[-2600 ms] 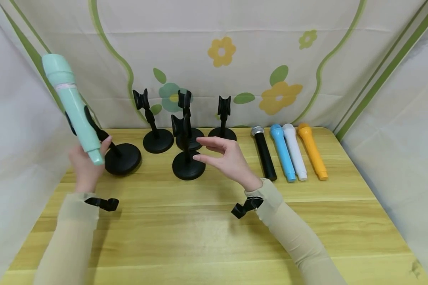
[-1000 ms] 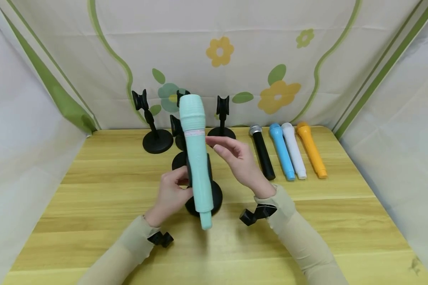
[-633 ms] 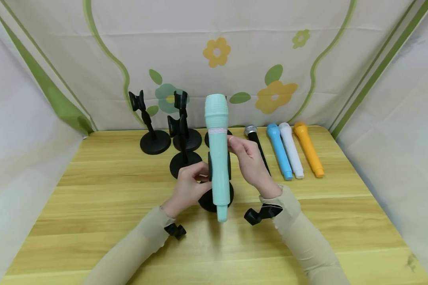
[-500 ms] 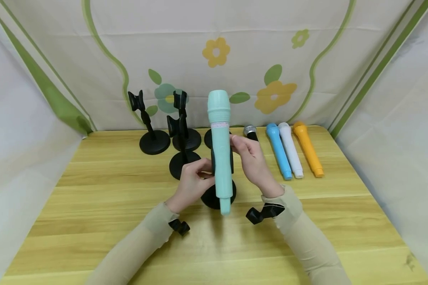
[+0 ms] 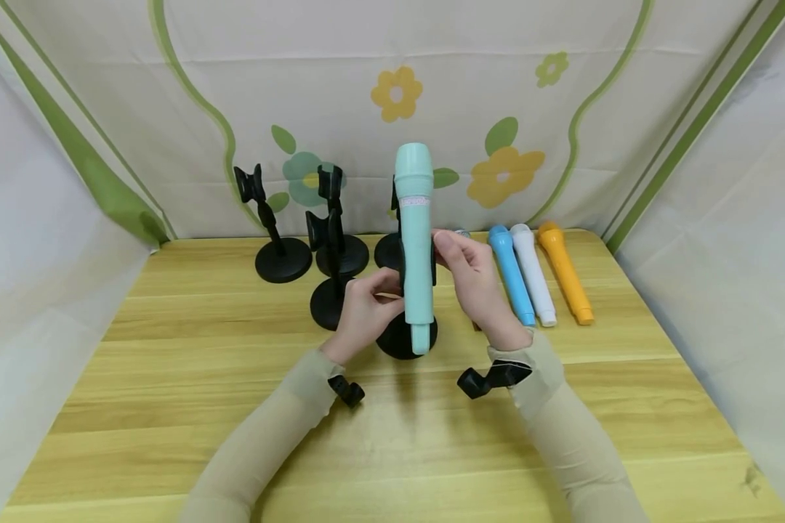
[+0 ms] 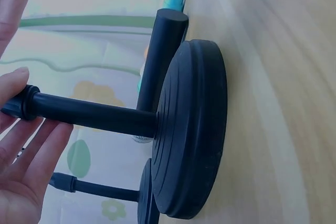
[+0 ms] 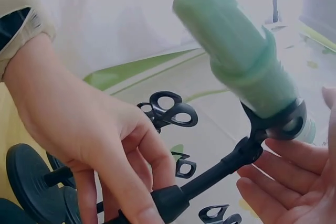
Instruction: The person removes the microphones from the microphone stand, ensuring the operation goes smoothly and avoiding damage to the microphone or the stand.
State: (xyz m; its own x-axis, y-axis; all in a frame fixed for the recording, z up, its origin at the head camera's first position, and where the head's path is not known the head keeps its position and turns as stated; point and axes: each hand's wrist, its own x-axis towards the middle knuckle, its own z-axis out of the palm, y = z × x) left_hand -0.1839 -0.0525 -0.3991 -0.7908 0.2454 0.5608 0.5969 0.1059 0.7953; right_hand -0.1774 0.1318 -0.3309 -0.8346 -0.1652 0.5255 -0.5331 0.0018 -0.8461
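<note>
A mint-green microphone (image 5: 417, 247) sits in the clip of a black microphone stand (image 5: 392, 341), its head pointing up and away. My left hand (image 5: 368, 309) grips the stand's stem; the left wrist view shows thumb and fingers on the collar of the pole (image 6: 89, 114). My right hand (image 5: 479, 283) is beside the clip on the right. In the right wrist view its extended fingers (image 7: 294, 169) are just under the clip (image 7: 278, 124), and whether they touch it is unclear. I cannot tell whether the stand's base fully rests on the table.
Several bare black stands, such as the far-left stand (image 5: 283, 258), are at the back. A blue microphone (image 5: 513, 276), a white microphone (image 5: 535, 276) and an orange microphone (image 5: 568, 276) lie right. The black microphone (image 6: 163, 51) is mostly behind my right hand in the head view.
My left hand has carried the stand with the green microphone from the far left to the middle, then slightly farther back. My right hand has moved right and stays beside the clip.
</note>
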